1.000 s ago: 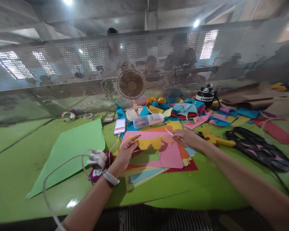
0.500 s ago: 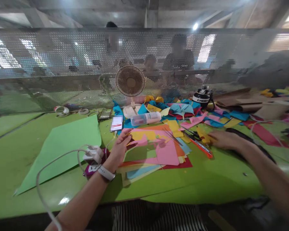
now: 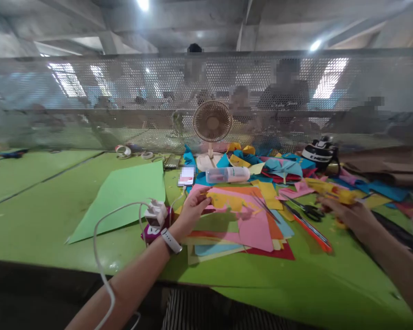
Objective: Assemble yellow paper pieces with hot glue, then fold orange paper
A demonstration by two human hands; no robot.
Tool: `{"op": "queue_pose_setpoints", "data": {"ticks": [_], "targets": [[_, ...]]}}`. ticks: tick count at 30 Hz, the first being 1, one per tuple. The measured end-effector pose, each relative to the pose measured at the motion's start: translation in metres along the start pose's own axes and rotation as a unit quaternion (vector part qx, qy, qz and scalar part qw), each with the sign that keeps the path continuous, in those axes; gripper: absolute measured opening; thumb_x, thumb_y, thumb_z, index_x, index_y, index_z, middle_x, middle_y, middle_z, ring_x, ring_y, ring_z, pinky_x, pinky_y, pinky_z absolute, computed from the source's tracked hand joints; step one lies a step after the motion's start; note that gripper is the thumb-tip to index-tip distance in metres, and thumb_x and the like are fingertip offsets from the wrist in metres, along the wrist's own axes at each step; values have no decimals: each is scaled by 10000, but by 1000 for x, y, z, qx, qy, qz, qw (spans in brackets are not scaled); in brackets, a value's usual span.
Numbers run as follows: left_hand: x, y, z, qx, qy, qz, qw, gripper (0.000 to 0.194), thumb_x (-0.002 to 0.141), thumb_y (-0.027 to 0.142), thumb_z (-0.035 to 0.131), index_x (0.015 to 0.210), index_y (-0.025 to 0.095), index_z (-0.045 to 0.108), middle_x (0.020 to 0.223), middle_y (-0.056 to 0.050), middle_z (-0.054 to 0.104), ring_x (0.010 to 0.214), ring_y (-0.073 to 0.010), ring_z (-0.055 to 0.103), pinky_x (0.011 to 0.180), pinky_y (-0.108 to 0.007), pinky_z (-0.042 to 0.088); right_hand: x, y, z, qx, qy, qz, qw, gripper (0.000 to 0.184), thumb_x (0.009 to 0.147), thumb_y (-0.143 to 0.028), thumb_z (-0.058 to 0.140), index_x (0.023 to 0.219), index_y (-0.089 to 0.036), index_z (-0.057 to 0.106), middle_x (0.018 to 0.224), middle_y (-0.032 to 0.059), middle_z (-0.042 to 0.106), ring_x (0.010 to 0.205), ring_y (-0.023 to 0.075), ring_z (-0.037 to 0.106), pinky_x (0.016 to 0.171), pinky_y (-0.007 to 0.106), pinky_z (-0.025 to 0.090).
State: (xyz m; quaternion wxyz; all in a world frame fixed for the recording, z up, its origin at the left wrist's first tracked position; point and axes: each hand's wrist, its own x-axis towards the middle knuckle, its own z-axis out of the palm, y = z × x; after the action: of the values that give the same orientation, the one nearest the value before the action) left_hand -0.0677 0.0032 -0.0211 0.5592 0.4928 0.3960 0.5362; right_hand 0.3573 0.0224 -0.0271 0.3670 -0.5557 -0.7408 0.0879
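Left hand: near the centre of the frame, the left hand (image 3: 195, 205) is partly closed, thumb and fingers pinching the left end of a yellow paper cut-out (image 3: 227, 201).
Yellow paper cut-out: at the centre of the frame, above a layered stack of coloured paper (image 3: 256, 231); whether its far end touches the stack cannot be told.
Right hand: at right of the frame, the right hand (image 3: 347, 214) is curled around a yellow glue gun (image 3: 332, 190), whose nozzle points toward the left of the frame.
Cutting tools: right of centre, black-handled scissors (image 3: 312, 212) lie near an orange craft knife (image 3: 315, 235), which slants toward the lower right.
Tweezers: the tweezers (image 3: 266, 207) lie over the right part of the stack.
Left side: a large green sheet (image 3: 124, 201) lies on the green tabletop (image 3: 37, 224), with a white charger (image 3: 155, 214) at its lower right edge.
Upper middle: a phone (image 3: 186, 175), a clear bottle (image 3: 227, 174) lying on its side, and a small fan (image 3: 212, 123) standing upright.
Background: a perforated screen (image 3: 131, 101) spans the frame, people partly visible behind it.
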Motion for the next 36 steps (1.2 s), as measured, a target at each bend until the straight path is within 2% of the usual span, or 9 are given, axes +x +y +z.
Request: {"op": "queue_pose_setpoints", "data": {"ticks": [1,3,7,10,17,20,26,30,36], "targets": [[-1,0,0,1,-5,5,1000,450,743,298,700,1160,191,568,852,-9,591,799,-144,585,736,-309,528,2,-17,8,28,-16,21,999,398,889,-522,406,848,-218,661,663,147,661,558,249,635,402,344,413],[-2,0,1,3,-10,12,1000,456,747,296,698,1171,194,565,822,-2,573,796,-143,579,731,-310,530,6,-60,27,166,-94,118,975,437,834,-572,479,804,-181,672,624,120,660,510,212,610,360,289,374],[-3,0,0,17,-4,10,1000,465,753,302,694,1186,210,554,806,3,565,770,-141,580,681,-286,527,6,-143,67,305,-197,115,924,455,804,-592,512,701,-175,662,502,12,575,470,123,527,415,220,386],[-2,-2,-1,17,-5,7,1000,457,757,310,690,1180,208,550,849,-14,590,786,-150,596,669,-278,523,-2,-175,88,340,-221,142,903,443,734,-609,585,623,-182,627,459,-28,505,405,83,434,388,201,351],[1,-6,1,2,-10,9,1000,491,768,306,680,1225,223,520,925,-33,617,826,-167,620,732,-327,537,-14,-180,102,338,-226,183,895,474,631,-652,647,553,-196,545,442,-45,445,372,68,360,339,198,302],[-1,-5,3,6,-15,11,1000,492,773,307,676,1228,212,514,896,-32,618,825,-168,622,731,-322,539,-15,-176,107,343,-213,165,900,437,650,-629,656,630,-198,590,480,-33,489,383,77,384,332,202,315],[-6,4,8,10,-9,11,1000,455,778,277,666,1202,192,525,909,-42,621,842,-177,618,721,-312,537,-18,-167,114,330,-219,120,910,376,746,-550,638,934,-226,671,538,-27,537,457,118,486,363,210,372],[-8,5,9,1,-10,9,1000,439,781,280,665,1193,204,535,881,-28,618,822,-163,619,723,-302,533,-16,-169,112,323,-207,82,920,379,753,-570,618,919,-238,698,470,-31,490,426,124,478,329,215,339],[-6,2,7,4,-9,13,1000,439,783,272,663,1195,200,528,874,-21,598,808,-155,605,702,-290,533,-17,-169,114,330,-204,113,915,398,737,-572,637,929,-230,702,476,-38,509,397,112,454,336,222,337]]}}
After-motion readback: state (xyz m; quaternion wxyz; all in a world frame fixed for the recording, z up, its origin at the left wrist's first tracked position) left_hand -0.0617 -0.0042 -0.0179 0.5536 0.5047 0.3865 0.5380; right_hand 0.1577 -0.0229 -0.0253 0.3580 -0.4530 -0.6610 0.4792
